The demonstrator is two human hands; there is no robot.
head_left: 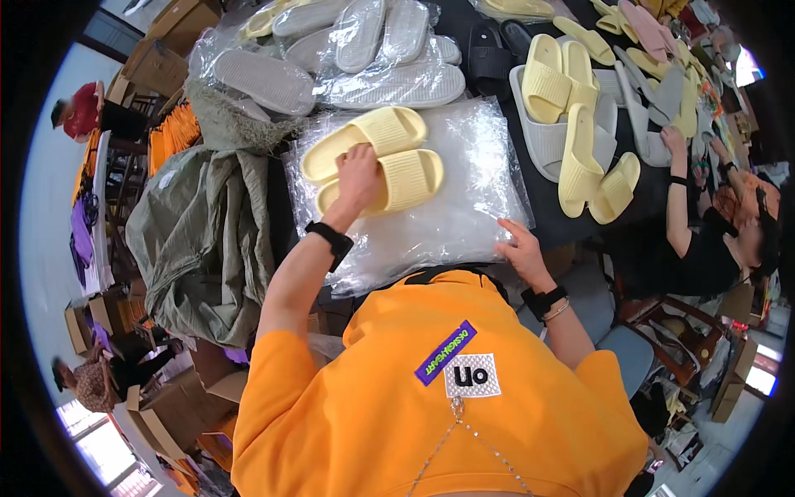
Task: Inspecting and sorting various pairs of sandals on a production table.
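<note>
A pair of pale yellow slide slippers (404, 178) lies side by side on a stack of clear plastic bags (468, 157), toes pointing right. My left hand (359, 178) is closed on the pair, its fingers curled where the two footbeds meet; the fingertips are partly hidden. At the stack's lower right edge is my right hand (522, 250), fingers apart and nothing visible in them. Its fingertips are at the plastic's edge; whether they touch it I cannot tell.
Grey slippers (397, 85) in plastic lie behind the bags. Yellow slippers (581, 161) rest on a large grey slipper at right, near black slippers (489, 58). A green cloth sack (203, 240) stands left. A person (704, 240) works at the far right.
</note>
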